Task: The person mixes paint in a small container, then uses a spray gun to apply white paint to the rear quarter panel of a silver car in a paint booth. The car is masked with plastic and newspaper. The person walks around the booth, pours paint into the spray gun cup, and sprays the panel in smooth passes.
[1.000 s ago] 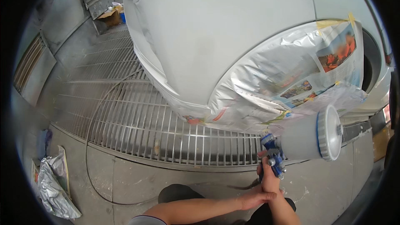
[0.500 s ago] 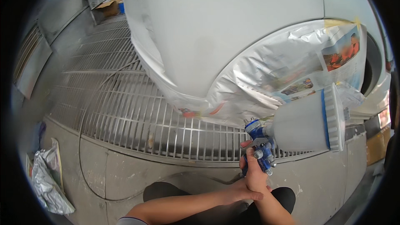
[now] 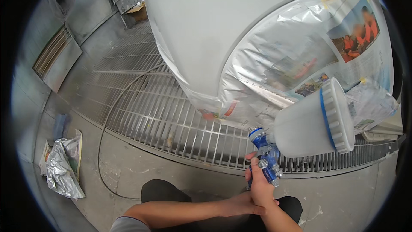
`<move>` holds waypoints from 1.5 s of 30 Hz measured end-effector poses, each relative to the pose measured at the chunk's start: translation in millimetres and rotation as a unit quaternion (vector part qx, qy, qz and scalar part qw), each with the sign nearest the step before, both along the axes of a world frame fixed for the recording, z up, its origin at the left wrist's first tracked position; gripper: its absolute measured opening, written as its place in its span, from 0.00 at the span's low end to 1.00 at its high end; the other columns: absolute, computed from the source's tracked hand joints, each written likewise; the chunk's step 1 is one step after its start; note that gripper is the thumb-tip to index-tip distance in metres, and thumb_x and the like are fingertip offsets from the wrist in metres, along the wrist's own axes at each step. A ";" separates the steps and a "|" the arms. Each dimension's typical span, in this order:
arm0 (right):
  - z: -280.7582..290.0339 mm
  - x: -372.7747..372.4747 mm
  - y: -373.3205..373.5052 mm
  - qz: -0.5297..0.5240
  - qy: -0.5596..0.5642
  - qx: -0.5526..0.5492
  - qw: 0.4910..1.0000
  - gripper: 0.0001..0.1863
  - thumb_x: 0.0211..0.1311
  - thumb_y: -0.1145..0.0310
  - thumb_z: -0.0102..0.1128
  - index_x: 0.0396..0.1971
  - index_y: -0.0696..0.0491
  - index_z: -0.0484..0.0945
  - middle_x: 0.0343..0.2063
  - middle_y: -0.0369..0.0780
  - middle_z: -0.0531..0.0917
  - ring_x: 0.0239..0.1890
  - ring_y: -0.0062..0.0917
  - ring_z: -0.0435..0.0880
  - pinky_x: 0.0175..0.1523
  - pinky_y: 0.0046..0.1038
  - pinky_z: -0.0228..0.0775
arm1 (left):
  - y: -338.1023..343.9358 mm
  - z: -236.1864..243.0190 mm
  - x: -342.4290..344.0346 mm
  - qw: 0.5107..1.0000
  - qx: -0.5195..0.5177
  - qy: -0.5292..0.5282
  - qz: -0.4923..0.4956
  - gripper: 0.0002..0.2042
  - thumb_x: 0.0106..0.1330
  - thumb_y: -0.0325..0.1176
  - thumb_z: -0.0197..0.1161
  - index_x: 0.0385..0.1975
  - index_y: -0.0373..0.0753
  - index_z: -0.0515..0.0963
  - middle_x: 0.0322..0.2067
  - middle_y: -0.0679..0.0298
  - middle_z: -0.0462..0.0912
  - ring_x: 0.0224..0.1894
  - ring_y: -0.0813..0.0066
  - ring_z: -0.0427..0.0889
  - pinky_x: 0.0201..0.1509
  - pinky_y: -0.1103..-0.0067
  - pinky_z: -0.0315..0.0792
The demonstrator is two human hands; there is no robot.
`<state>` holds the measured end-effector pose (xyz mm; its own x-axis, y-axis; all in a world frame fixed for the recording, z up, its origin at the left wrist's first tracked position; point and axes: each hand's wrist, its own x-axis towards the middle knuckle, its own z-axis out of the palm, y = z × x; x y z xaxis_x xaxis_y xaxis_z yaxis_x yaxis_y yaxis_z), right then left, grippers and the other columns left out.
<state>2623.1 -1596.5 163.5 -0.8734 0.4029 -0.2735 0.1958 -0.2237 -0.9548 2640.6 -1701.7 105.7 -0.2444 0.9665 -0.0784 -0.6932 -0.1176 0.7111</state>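
I see my right hand [image 3: 261, 185] clamped on the blue spray gun [image 3: 267, 151]; my left hand [image 3: 241, 205], partly hidden, seems wrapped around the right wrist [image 3: 271, 210].

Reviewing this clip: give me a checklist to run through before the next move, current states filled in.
1. Spray gun in hand: ok, gripped by the right hand.
2. Gun arm braced: ok, the left hand clasps the right wrist.
3. Lid on the cup: ok, seated.
4. Hose joined to the gun: cannot tell, that end is hidden.
5. Paint level: cannot tell through the cloudy cup.
6. Floor free of loose sheets: not ok, crumpled foil lies at left.
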 end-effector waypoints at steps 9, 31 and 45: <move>3.6 6.9 12.9 -0.004 0.045 -0.023 0.999 0.07 0.74 0.70 0.66 0.45 0.57 0.85 0.21 0.30 0.79 0.21 0.11 0.73 0.26 0.19 0.62 | 15.3 -27.3 18.0 0.995 -0.038 0.086 0.018 0.29 0.74 0.47 0.71 0.66 0.35 0.71 0.61 0.59 0.80 0.65 0.70 0.77 0.70 0.74 0.71; -2.0 -1.1 -2.6 -0.013 0.045 0.011 0.999 0.07 0.76 0.70 0.63 0.45 0.57 0.84 0.25 0.32 0.80 0.21 0.13 0.73 0.27 0.21 0.63 | -3.3 -10.0 12.5 0.968 -0.115 0.211 0.071 0.35 0.72 0.67 0.63 0.45 0.33 0.72 0.35 0.67 0.74 0.38 0.75 0.72 0.43 0.75 0.70; 1.5 -4.1 -10.9 -0.011 0.080 0.041 0.996 0.07 0.77 0.68 0.62 0.45 0.55 0.82 0.26 0.31 0.79 0.23 0.13 0.74 0.28 0.20 0.62 | -9.5 -6.1 2.1 0.972 -0.098 0.214 0.028 0.41 0.73 0.66 0.63 0.61 0.26 0.73 0.49 0.59 0.81 0.50 0.72 0.77 0.55 0.74 0.73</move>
<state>2619.0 -1607.4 165.0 -0.8942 0.4371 -0.0965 0.0356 -0.1456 -0.9887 2642.7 -1711.2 99.6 -0.3461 0.9279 -0.1385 -0.3256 0.0197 0.9453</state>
